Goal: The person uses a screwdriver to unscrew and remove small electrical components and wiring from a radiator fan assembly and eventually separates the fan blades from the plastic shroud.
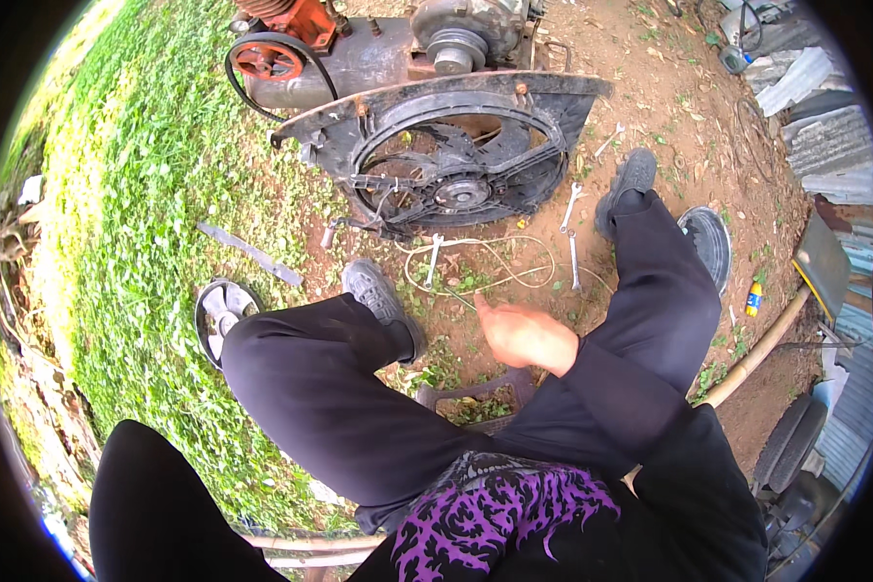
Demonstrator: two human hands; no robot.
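My right hand (526, 336) is over the dirt between my spread legs, fingers mostly curled; a thin dark rod or wire runs from its tip, and what it grips is unclear. Just ahead lies a loop of pale cord (533, 281), with several spanners (572, 257) on the ground around it. Beyond them an upright black fan shroud (572, 107) with a fan inside leans against a machine. My left hand is not seen; a dark left sleeve (165, 485) fills the lower left.
An orange compressor (281, 19) on a tank (369, 58) stands behind the shroud. Round metal parts (716, 250) lie outside both legs. A flat metal strip (247, 254) lies left. Corrugated sheets (829, 145), a bamboo pole (757, 354), a small bottle (753, 299) and tires (791, 436) are at right.
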